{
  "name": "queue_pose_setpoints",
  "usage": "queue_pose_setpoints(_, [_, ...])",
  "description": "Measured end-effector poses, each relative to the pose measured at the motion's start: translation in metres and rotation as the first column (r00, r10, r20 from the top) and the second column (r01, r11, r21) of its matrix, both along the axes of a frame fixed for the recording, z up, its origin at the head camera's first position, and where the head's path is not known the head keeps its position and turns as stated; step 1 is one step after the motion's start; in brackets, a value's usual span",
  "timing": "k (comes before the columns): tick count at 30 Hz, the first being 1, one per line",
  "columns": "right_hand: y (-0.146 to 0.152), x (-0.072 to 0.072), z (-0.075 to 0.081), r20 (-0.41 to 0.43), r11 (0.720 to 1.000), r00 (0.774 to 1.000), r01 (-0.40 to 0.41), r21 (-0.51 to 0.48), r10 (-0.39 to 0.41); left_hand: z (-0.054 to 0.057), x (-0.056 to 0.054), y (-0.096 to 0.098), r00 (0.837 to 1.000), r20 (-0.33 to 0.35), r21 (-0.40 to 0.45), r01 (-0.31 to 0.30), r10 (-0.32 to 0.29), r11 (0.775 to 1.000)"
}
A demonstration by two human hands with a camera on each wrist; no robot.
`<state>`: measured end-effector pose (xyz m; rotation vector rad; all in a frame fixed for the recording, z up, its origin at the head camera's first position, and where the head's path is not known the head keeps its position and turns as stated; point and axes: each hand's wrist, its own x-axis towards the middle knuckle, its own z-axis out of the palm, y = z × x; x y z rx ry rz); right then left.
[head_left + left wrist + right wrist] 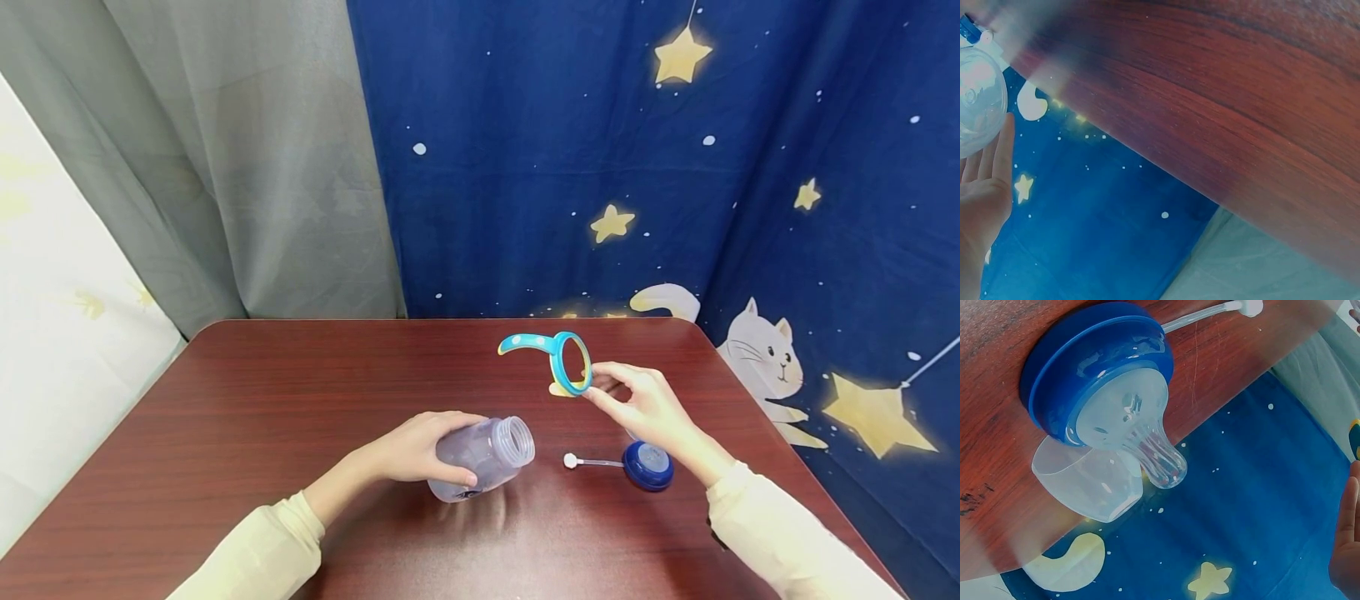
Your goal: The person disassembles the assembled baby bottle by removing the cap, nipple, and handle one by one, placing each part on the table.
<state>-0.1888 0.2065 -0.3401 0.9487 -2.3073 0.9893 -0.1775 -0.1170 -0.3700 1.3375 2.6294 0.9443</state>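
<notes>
My left hand (pixel 423 450) grips a clear baby bottle (pixel 474 458) round its body. The bottle has no lid on, and its threaded mouth points right, tilted slightly up. In the left wrist view its round base (pixel 979 103) shows at the left edge. My right hand (pixel 648 408) pinches the rim of a turquoise and yellow bottle handle ring (pixel 557 364), held up right of the bottle mouth. One curved handle arm sticks out to the left. Below the right hand, a blue bottle collar (pixel 1104 350) with a clear nipple (pixel 1154 447) lies on the table.
A thin straw (pixel 600 462) with a white weighted end (pixel 571 461) runs left from the collar. Next to the nipple lies a clear dome cover (pixel 1085 481). The brown table (pixel 315 367) ends at grey curtains (pixel 292 167) and a blue starry curtain (pixel 525 167).
</notes>
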Motion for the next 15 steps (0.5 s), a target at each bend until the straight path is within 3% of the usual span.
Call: queue_pose_setpoints(15, [-0.0060, -0.0080, -0.0034, 0.019, 0.999, 0.999, 0.027, -0.020, -0.027, 0.0001, 0.0004, 0.0002, 1.000, 0.006, -0.003, -0.002, 0.002, 1.000])
